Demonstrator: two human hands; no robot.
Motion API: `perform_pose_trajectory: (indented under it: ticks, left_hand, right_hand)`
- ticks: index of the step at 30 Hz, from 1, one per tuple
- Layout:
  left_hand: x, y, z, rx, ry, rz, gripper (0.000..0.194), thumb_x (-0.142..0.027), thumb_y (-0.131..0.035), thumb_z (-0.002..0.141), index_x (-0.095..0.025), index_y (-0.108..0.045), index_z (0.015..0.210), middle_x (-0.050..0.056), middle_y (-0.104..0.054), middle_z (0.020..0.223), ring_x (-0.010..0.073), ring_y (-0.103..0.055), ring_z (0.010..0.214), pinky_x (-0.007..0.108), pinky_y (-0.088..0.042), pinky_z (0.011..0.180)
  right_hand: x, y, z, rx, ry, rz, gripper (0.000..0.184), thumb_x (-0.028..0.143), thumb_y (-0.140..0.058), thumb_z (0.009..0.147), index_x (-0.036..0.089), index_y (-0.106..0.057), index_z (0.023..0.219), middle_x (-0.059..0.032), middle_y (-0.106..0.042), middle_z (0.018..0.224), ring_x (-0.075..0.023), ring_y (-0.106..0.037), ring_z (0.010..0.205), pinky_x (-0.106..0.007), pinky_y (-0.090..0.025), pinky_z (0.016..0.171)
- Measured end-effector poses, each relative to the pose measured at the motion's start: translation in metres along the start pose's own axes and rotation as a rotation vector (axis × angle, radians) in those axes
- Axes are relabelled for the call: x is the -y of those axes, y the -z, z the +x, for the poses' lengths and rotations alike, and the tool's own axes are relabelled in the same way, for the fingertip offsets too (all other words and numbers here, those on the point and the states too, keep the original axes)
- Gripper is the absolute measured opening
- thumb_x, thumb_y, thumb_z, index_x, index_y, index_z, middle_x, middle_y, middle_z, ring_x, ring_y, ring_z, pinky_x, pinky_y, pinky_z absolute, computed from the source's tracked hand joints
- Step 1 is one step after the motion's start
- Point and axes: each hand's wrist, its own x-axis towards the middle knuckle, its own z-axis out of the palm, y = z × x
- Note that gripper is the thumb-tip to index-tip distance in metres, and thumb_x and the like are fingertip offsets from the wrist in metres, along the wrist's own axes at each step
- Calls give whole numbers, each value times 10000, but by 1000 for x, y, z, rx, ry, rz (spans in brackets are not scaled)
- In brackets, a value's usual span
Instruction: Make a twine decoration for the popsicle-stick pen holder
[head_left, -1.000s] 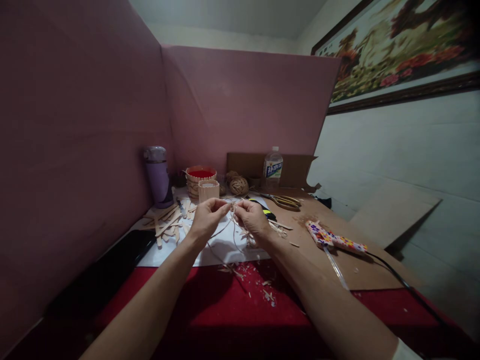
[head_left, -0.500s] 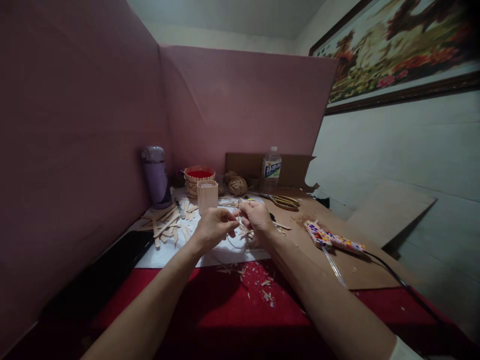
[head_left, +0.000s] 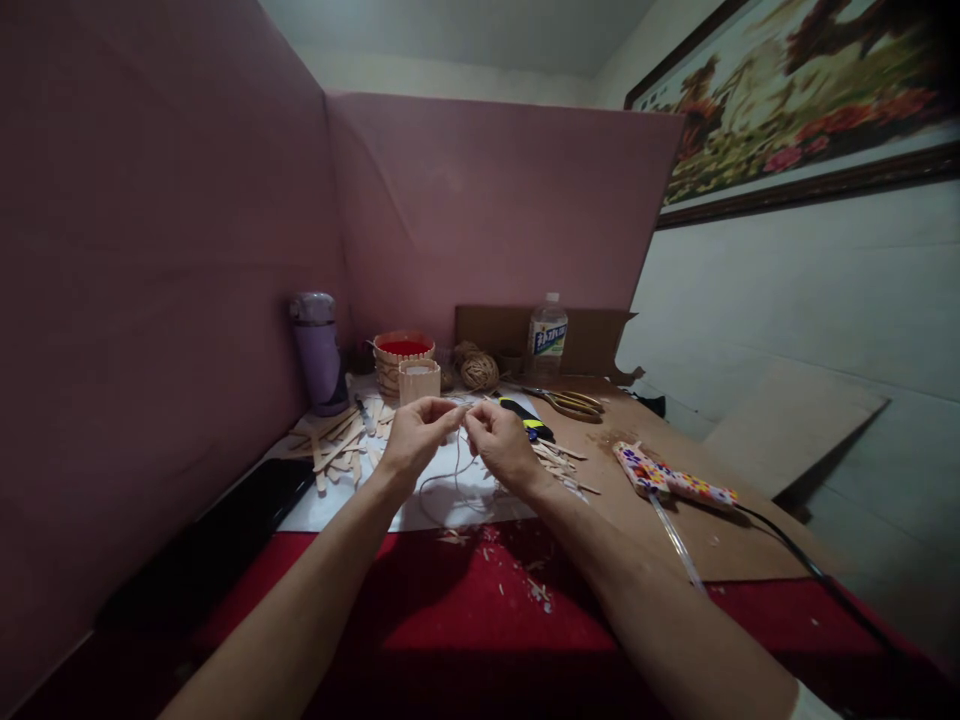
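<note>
Both hands meet above the white paper, fingertips almost touching. A thin length of twine (head_left: 457, 465) hangs in a loose loop from between them. My left hand (head_left: 421, 432) pinches the twine between thumb and forefinger. Opposite it, my right hand (head_left: 499, 440) has its fingers curled and pinched on the same twine. Just behind my left hand stands a small cup faced with wooden sticks (head_left: 418, 381), its lower part hidden. A ball of twine (head_left: 478, 370) lies farther back.
Loose craft sticks (head_left: 337, 440) lie at left near a purple flask (head_left: 316, 350). A stick-covered pot (head_left: 390, 365), a plastic bottle (head_left: 548, 338) and scissors (head_left: 570, 403) stand or lie behind. A flowered glue gun (head_left: 667, 478) rests on cardboard at right, its cord trailing off.
My hands have risen slightly and come together at the fingertips. The twine now hangs below them in a visible loop, and a black-and-yellow tool shows more beyond my right hand.
</note>
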Motion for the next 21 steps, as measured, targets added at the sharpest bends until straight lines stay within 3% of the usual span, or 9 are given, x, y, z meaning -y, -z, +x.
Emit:
perform_pose_trajectory:
  ticks: [6, 13, 21]
  left_hand:
    - [3, 1, 0, -6, 42, 21, 238, -307, -695, 583, -96, -617, 662, -2, -537, 516, 67, -420, 424, 185, -292, 353]
    - [-2, 2, 0, 55, 87, -115, 231, -312, -668, 600, -109, -559, 598, -20, -488, 482, 57, -387, 381, 190, -315, 332]
    - [-5, 5, -3, 146, 122, -234, 255, -319, -695, 610, -113, -545, 597, -35, -450, 468, 44, -357, 378, 183, -289, 339]
  right_hand:
    - [4, 0, -4, 32, 64, -125, 207, 290, -440, 800, 180, -494, 634, 23, -511, 480, -93, -432, 447, -210, -304, 464]
    - [2, -2, -1, 82, 1, 163, 261, 378, -487, 785, 174, -476, 622, 44, -466, 443, -75, -399, 403, -202, -308, 433]
    - [15, 3, -1, 145, -155, 452, 299, 426, -609, 677, 161, -482, 625, 69, -405, 436, -39, -278, 369, -188, -182, 360]
